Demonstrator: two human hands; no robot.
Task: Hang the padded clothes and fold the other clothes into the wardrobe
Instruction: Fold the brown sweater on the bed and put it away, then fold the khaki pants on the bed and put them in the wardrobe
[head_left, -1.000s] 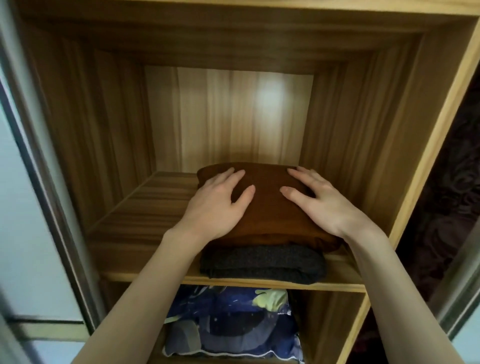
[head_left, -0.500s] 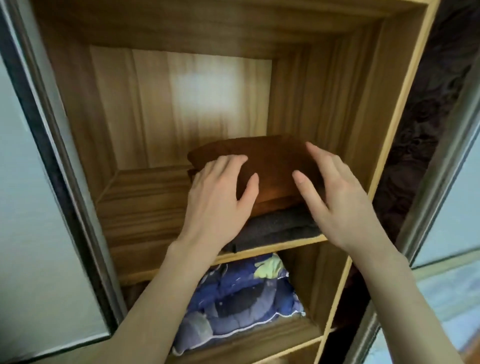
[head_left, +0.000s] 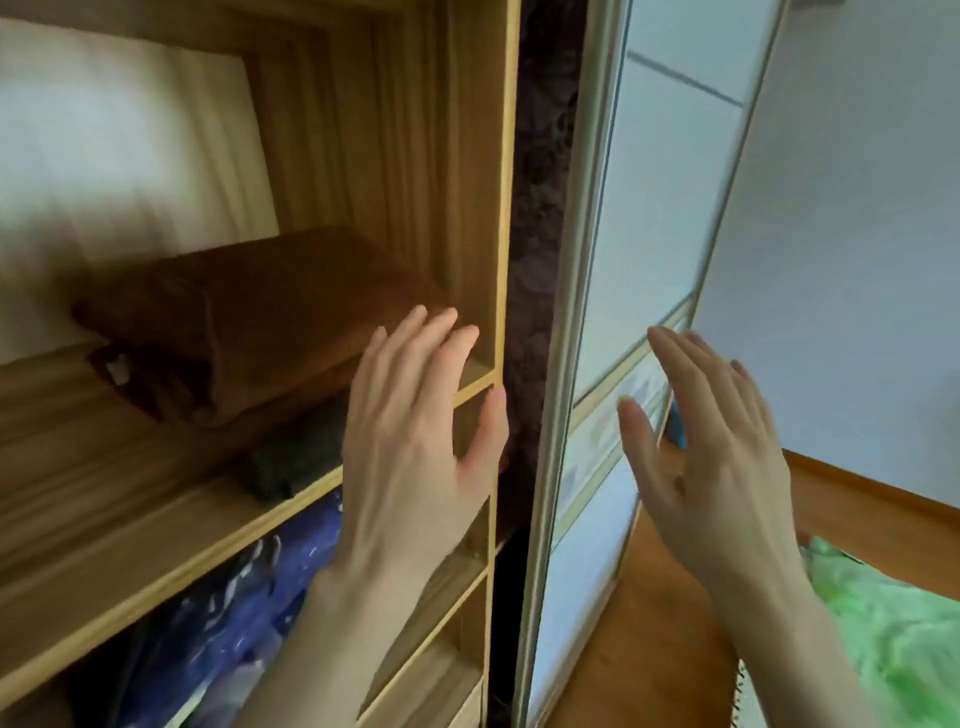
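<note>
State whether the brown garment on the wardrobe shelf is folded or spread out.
Folded. The brown garment lies as a compact bundle with a rounded fold edge, stacked on a dark folded garment on the shelf.

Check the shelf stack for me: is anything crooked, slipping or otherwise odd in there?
Nothing stands out. The folded brown garment lies flat on the dark grey garment on the wooden shelf, neither slipping off the edge. Both hands, left hand and right hand, are open and off the stack. The frame is blurred, so small creases cannot be judged.
</note>
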